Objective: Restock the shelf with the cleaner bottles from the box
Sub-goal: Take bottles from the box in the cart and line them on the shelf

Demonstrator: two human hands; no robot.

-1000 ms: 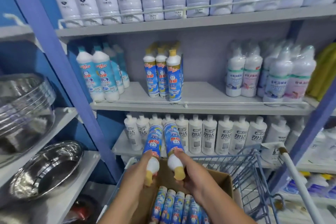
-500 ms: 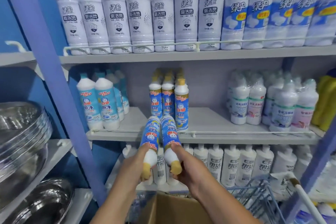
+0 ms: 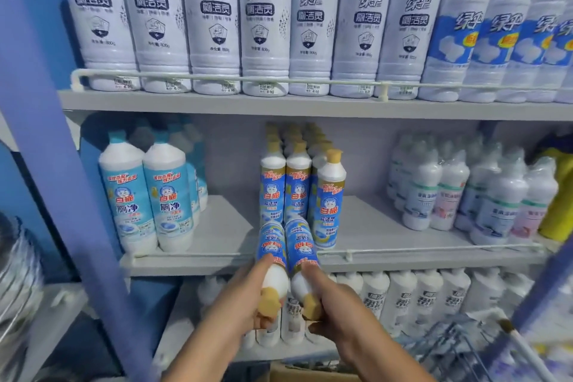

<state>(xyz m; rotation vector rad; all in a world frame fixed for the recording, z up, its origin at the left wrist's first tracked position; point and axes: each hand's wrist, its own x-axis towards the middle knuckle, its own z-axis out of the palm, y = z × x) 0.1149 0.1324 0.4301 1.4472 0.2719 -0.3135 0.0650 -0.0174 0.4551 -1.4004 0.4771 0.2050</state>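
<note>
My left hand grips a blue-and-white cleaner bottle by its neck, yellow cap toward me and base pointing at the shelf. My right hand holds a second identical bottle the same way, right beside the first. Both bases reach the front rail of the middle shelf, just in front of a standing group of the same yellow-capped bottles. Only a top edge of the cardboard box shows at the bottom.
Light-blue bottles stand left on the middle shelf, shrink-wrapped white bottles right. Large white bottles fill the upper shelf; white bottles line the lower one. A blue post rises at left, a wire cart sits lower right.
Both hands have lifted the two bottles up from the box and forward to the middle shelf's edge. The view has tilted upward, so the box has nearly left the frame.
</note>
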